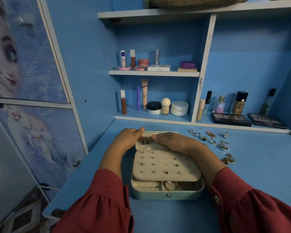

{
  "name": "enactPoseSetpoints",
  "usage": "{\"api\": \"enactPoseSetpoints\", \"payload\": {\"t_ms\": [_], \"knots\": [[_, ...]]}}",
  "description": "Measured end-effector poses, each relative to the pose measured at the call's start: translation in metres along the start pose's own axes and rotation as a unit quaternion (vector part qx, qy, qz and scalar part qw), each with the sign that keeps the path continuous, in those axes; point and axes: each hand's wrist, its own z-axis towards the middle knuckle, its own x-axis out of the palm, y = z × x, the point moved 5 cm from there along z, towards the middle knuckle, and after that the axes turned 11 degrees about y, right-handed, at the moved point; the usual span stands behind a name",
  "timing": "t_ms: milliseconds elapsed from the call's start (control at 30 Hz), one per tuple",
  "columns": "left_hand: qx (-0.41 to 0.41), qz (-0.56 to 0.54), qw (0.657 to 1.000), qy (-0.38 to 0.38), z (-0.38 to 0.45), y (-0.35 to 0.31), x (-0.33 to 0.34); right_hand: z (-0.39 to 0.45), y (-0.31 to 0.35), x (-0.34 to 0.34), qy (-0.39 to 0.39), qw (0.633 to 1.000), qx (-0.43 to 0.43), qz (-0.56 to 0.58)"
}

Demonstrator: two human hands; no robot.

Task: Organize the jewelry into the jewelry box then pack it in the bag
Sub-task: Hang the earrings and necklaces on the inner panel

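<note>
A pale teal jewelry box point(168, 195) lies open on the blue desk. A cream padded earring panel point(165, 167) studded with several earring posts lies across it, and rings show in the compartments below its near edge. At the far end, my left hand point(129, 140) grips the rim of a cream pocket point(149, 146) in the lid. My right hand point(175, 142) lies palm down over that end with its fingertips bent at the pocket mouth; whatever they hold is hidden. Loose rings and chains point(213, 141) lie on the desk to the right of the box.
Gold-coloured chains point(228, 159) lie near my right forearm. Cosmetics bottles, jars and two dark palettes point(230, 119) stand on the shelves behind. A grey-green fabric item point(196, 2) sits on the top shelf. A cupboard door point(32, 115) bounds the left side.
</note>
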Motion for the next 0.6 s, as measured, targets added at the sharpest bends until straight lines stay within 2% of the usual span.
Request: {"api": "enactPoseSetpoints", "payload": {"t_ms": [167, 367, 467, 600], "knots": [[-0.003, 0.004, 1.0, -0.001, 0.0, 0.0, -0.001, -0.003, 0.003, 0.0, 0.004, 1.0, 0.011, -0.019], [0.01, -0.008, 1.0, 0.015, -0.004, -0.005, 0.002, -0.006, 0.006, 0.0, 0.001, 1.0, -0.013, 0.008], [0.004, 0.016, 1.0, 0.018, -0.005, -0.005, 0.003, -0.001, -0.001, -0.001, -0.032, 0.998, -0.013, 0.047], [0.024, -0.001, 1.0, -0.002, -0.005, -0.009, 0.001, -0.003, -0.004, -0.008, -0.116, 0.986, -0.038, 0.111]]}}
